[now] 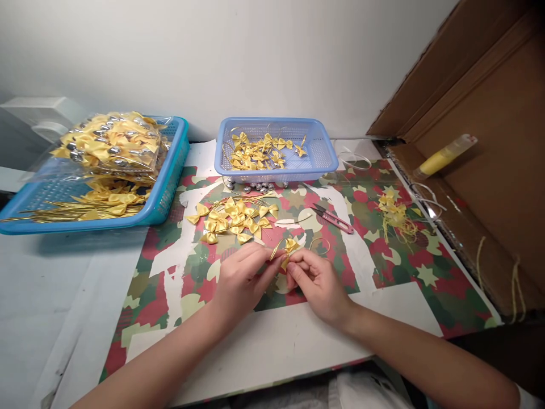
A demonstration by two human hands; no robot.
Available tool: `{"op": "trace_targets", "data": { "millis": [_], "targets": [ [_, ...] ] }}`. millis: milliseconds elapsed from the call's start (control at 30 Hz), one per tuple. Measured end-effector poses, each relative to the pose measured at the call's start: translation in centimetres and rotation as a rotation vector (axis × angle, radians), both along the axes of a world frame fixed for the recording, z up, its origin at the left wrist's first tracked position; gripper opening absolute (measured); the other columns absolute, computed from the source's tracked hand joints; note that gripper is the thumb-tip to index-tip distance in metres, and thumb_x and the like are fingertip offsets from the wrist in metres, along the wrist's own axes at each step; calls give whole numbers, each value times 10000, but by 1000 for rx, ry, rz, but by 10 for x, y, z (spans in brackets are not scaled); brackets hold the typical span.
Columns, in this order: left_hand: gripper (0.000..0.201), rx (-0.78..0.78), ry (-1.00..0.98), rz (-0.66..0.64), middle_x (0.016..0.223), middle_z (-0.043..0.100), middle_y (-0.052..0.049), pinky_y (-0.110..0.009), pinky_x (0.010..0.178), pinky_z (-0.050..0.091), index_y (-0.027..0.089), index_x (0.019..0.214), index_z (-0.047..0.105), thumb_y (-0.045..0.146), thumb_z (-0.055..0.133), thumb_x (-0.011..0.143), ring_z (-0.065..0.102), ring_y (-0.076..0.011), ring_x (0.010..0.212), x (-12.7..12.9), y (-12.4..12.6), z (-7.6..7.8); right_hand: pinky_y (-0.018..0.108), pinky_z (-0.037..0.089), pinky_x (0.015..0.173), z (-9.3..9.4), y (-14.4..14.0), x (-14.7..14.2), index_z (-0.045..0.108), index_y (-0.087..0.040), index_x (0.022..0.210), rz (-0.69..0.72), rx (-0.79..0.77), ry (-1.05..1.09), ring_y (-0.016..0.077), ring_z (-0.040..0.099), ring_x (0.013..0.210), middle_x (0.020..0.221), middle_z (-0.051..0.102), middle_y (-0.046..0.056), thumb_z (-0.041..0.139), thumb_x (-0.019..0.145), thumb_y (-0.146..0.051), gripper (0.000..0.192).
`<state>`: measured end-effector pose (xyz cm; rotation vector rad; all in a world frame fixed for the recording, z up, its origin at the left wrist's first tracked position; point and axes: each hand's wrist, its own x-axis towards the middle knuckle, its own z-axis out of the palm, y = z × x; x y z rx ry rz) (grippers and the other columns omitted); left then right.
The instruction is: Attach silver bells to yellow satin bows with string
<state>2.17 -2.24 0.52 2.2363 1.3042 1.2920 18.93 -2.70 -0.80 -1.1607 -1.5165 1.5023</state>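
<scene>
two baskets stand on the counter point(51, 295): a teal basket point(170, 193) at far left and a light blue basket point(323, 153) at far centre. one pair of red snips point(334, 218) lies right of centre. one yellow tube point(445, 154) rests in the one cardboard box point(502, 130) at right. one camouflage mat point(383, 267) covers the counter. one yellow bow point(290, 245) sits between two hands, left hand point(240, 278) and right hand point(317, 281). loose bows point(232, 218) beyond them number too many to count exactly, as do the small silver bells point(255, 185).

The cardboard box point(489, 142) runs past the right edge; both forearms are cut off below.
</scene>
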Motion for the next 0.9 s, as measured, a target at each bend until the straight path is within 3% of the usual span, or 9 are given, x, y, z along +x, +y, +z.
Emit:
{"op": "trace_targets", "data": {
  "millis": [600,733,833,900],
  "targets": [
    [162,-88,37,-23,593,598,9,-208,515,426,175,709,588,141,574,867,515,-99,537,0,0,6,231,414,566,0,0,1,527,-188,803,-5,2,15,98,493,546,595,543,-32,467,940,-278,175],
    [132,-270,-159,39,636,649,-9,-225,531,464,168,767,632,223,561,864,572,-117,561,-3,2,7,229,408,558,1,1,2,516,-189,799,19,-18,33,97,490,535,579,538,-34,470,938,-298,182],
    [276,-414,-380,-4,681,669,-50,-262,550,499,147,849,656,233,399,899,606,-152,612,-8,5,6,228,389,540,3,1,2,501,-192,790,38,-24,46,95,472,517,569,536,-35,470,932,-298,180],
    [274,-469,-409,-10,704,677,-59,-266,546,497,148,825,661,205,399,883,607,-157,627,-10,7,7,229,375,531,3,1,3,490,-195,783,51,-18,49,94,457,508,562,528,-38,466,931,-297,181]
  ]
}}
